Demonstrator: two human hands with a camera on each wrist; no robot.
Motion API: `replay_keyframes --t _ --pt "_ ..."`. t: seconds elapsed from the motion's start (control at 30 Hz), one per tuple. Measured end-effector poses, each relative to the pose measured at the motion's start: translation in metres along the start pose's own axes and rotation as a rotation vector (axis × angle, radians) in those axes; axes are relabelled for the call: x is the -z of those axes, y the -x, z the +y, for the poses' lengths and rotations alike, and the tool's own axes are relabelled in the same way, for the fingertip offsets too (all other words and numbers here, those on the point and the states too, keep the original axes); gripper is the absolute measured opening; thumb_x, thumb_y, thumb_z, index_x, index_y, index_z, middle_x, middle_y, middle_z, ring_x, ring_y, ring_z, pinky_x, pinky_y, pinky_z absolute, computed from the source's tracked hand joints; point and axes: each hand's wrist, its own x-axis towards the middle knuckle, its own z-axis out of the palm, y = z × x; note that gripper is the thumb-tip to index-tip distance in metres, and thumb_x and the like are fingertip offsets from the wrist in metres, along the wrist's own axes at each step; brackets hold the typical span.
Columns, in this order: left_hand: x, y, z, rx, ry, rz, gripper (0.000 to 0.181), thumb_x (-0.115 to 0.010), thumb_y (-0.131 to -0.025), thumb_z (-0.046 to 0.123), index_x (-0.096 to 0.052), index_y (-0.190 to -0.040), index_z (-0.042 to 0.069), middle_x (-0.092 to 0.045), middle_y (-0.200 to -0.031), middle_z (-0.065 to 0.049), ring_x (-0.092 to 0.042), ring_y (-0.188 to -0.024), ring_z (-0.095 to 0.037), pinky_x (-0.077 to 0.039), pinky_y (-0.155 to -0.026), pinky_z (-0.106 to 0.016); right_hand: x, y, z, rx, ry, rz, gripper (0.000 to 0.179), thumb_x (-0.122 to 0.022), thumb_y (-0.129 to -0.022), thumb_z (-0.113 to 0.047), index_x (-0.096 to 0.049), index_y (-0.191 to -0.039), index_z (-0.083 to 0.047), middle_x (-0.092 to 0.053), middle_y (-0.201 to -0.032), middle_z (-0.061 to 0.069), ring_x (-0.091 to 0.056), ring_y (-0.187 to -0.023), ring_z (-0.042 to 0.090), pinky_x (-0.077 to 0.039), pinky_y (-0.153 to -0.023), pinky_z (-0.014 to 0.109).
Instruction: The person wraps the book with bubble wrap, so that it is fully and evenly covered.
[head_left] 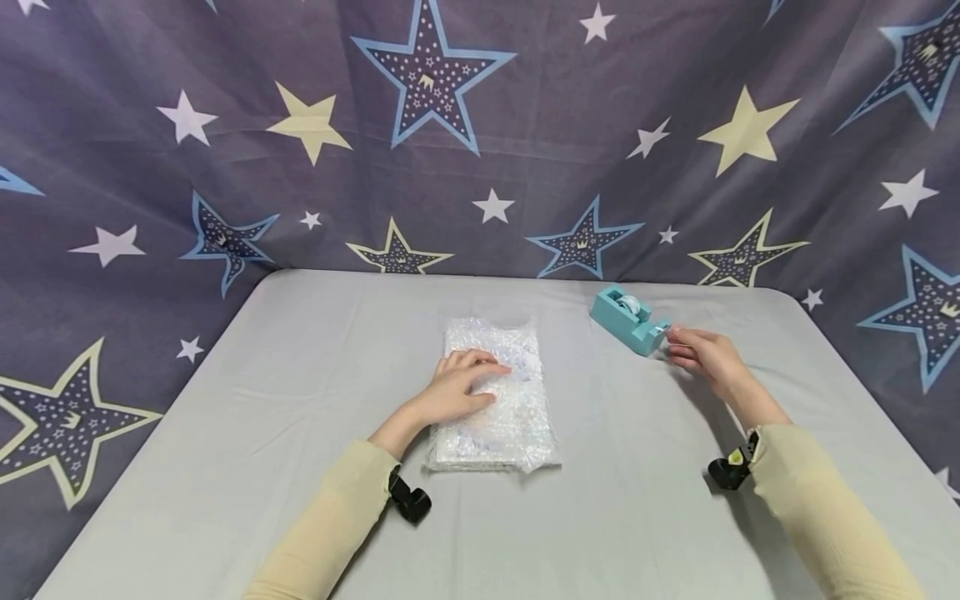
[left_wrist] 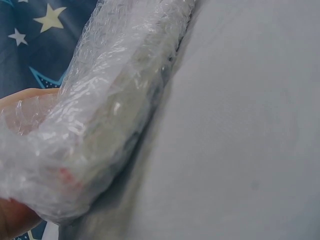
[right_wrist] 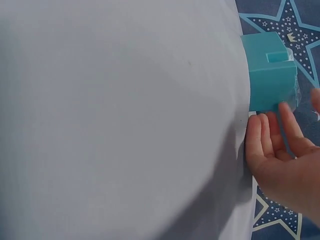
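Note:
A flat rectangular package in clear bubble wrap (head_left: 517, 417) lies on the table; what is inside is blurred by the wrap. My left hand (head_left: 457, 390) rests on its left part with the fingers spread. In the left wrist view, the wrapped edge (left_wrist: 125, 110) fills the upper left and partly hides the hand. A teal tape dispenser (head_left: 618, 321) with a clear tape roll (head_left: 629, 305) stands toward the back right. My right hand (head_left: 705, 354) is at its cutter end. In the right wrist view, the index fingertip (right_wrist: 283, 107) meets the dispenser's end, the thumb apart from it.
A pale grey cloth covers the table (head_left: 337, 333). Behind and at both sides hangs a dark curtain with stars (head_left: 495, 167). Black wrist cameras sit on both forearms, the left one (head_left: 409, 502) close to the package's near left corner.

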Motion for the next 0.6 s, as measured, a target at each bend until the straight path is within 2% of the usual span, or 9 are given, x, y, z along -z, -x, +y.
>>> replay_keyframes --t 0.1,0.17,0.23,0.37,0.6 --pt "0.0001 -0.0004 -0.0003 0.003 -0.005 -0.002 0.045 -0.060 -0.084 0.028 -0.051 -0.128 0.028 -0.043 -0.131 0.001 -0.030 -0.122 -0.023 -0.021 -0.100 -0.044 -0.0002 -0.0005 -0.0007 0.004 0.090 -0.014 0.073 -0.055 -0.090 -0.030 -0.021 -0.136 0.015 -0.060 -0.085 -0.017 -0.058 -0.083 -0.001 -0.048 -0.080 0.017" --pt "-0.0001 -0.0003 -0.0006 0.004 -0.007 -0.004 0.045 -0.060 -0.085 0.028 -0.051 -0.128 0.028 -0.043 -0.132 0.001 -0.030 -0.121 -0.022 -0.022 -0.100 -0.044 -0.0005 -0.0014 -0.0004 0.006 0.135 -0.017 0.070 -0.056 -0.089 -0.031 -0.026 -0.134 0.014 -0.059 -0.087 -0.016 -0.057 -0.085 -0.002 -0.047 -0.082 0.017" --pt "-0.0003 -0.0003 -0.0007 0.002 -0.011 -0.001 0.045 -0.060 -0.084 0.028 -0.051 -0.128 0.028 -0.043 -0.131 0.001 -0.030 -0.121 -0.022 -0.022 -0.099 -0.044 -0.0003 -0.0026 0.0003 0.008 0.146 -0.017 0.060 -0.056 -0.089 -0.030 -0.036 -0.128 0.010 -0.058 -0.088 -0.015 -0.057 -0.085 -0.002 -0.047 -0.082 0.017" --pt "-0.0001 0.0001 -0.0002 -0.001 -0.011 -0.001 0.045 -0.060 -0.085 0.028 -0.051 -0.128 0.028 -0.043 -0.131 0.000 -0.031 -0.121 -0.022 -0.022 -0.099 -0.044 -0.0005 -0.0041 0.0016 0.006 0.107 -0.008 0.031 -0.058 -0.088 -0.025 -0.050 -0.107 -0.002 -0.059 -0.087 -0.014 -0.057 -0.084 -0.003 -0.048 -0.080 0.016" --pt "0.0001 0.0003 0.0005 -0.004 -0.010 0.002 0.044 -0.060 -0.084 0.028 -0.051 -0.128 0.028 -0.043 -0.132 0.001 -0.031 -0.121 -0.023 -0.022 -0.099 -0.044 0.0002 -0.0053 0.0053 0.021 0.014 0.003 0.012 -0.062 -0.086 -0.021 -0.059 -0.093 -0.012 -0.059 -0.086 -0.014 -0.058 -0.082 -0.004 -0.048 -0.079 0.017"
